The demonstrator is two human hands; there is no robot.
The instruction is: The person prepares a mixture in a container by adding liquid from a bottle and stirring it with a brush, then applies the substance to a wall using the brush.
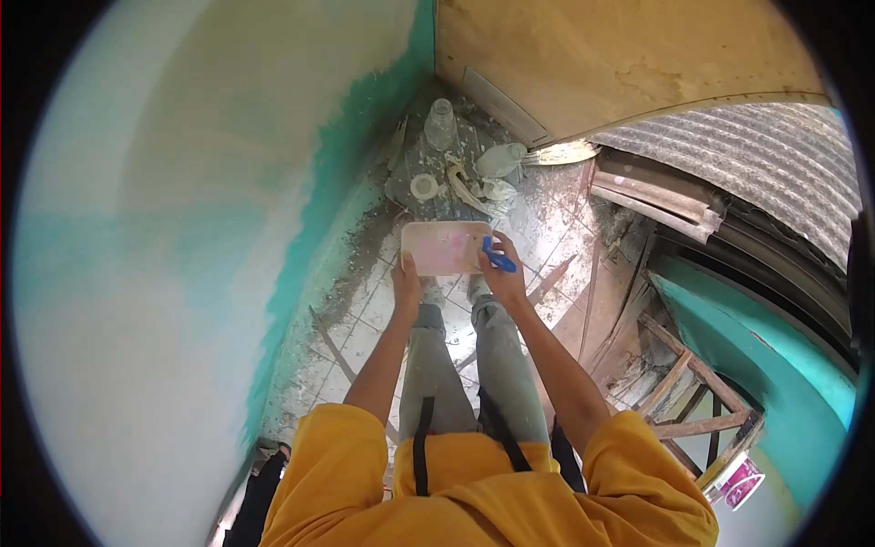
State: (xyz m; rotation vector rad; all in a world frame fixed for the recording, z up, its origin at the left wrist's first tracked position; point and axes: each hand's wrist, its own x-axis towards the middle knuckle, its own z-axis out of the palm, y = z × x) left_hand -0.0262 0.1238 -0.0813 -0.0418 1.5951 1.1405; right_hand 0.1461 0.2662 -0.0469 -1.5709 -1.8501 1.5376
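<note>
A shallow white rectangular plastic tub [436, 248] with a pinkish inside is held level in front of my legs. My left hand [406, 277] grips its left side, thumb near the rim. On the right side, my right hand [501, 272] is closed around the tub's edge and also holds a blue-handled paintbrush [499, 257]. The brush's head points into the tub and is hard to make out. Beyond the tub, a clear plastic container [441, 126], a round pale lid or ring [424, 187] and a translucent bottle [501, 160] are on a spattered dark surface.
A white wall with turquoise patches [310, 228] rises close on the left. Corrugated sheeting [747, 150] and a tan panel [629, 55] stand at the back right. A wooden frame [702, 424] and a pink-and-white bucket [740, 481] are at right. Wood strips lie on the dirty tiled floor [374, 310].
</note>
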